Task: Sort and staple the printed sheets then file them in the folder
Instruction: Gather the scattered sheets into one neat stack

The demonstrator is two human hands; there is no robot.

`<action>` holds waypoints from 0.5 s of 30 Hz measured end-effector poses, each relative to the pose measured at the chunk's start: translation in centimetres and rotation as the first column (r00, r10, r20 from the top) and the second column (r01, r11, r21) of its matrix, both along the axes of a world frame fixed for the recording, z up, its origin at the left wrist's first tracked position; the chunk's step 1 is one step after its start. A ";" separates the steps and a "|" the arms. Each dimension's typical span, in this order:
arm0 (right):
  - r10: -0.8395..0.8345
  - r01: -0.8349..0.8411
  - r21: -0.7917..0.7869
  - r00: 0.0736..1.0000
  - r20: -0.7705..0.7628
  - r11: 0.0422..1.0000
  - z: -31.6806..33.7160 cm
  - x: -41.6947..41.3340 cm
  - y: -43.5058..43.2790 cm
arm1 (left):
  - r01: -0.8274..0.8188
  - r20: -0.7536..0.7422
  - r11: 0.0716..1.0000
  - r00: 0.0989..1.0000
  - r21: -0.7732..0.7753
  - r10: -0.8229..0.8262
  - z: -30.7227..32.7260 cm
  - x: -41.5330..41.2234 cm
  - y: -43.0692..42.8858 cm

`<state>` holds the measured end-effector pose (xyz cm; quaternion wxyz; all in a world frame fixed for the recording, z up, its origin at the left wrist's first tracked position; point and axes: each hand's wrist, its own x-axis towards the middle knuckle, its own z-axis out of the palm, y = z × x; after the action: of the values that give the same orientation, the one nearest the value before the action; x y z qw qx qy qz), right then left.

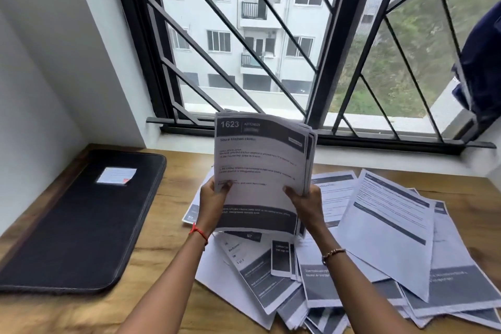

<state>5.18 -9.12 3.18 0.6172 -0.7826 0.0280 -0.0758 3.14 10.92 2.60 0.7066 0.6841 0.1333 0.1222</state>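
I hold a thick stack of printed sheets [260,160] upright above the table; its top page reads "1623 KITCHEN". My left hand [214,203] grips the stack's lower left edge, thumb on the front. My right hand [306,203] grips its lower right edge. Beneath and to the right, several loose printed sheets [379,230] lie scattered and overlapping on the wooden table [168,225]. A black zipped folder [81,225] with a white label lies closed at the left. No stapler is in view.
A barred window [271,49] and its white sill run along the table's far side. A white wall stands at the left. A dark blue cloth [479,70] hangs at the right edge.
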 end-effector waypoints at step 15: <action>0.176 -0.131 0.184 0.950 -0.257 0.974 2.2 3.9 -1.7 | 0.040 -0.188 0.982 0.979 -0.185 -0.075 1.0 3.4 0.6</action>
<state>9.10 -10.86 5.39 0.6739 -0.7318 0.0576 0.0832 6.52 11.50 3.56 0.7525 0.6296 0.1920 0.0218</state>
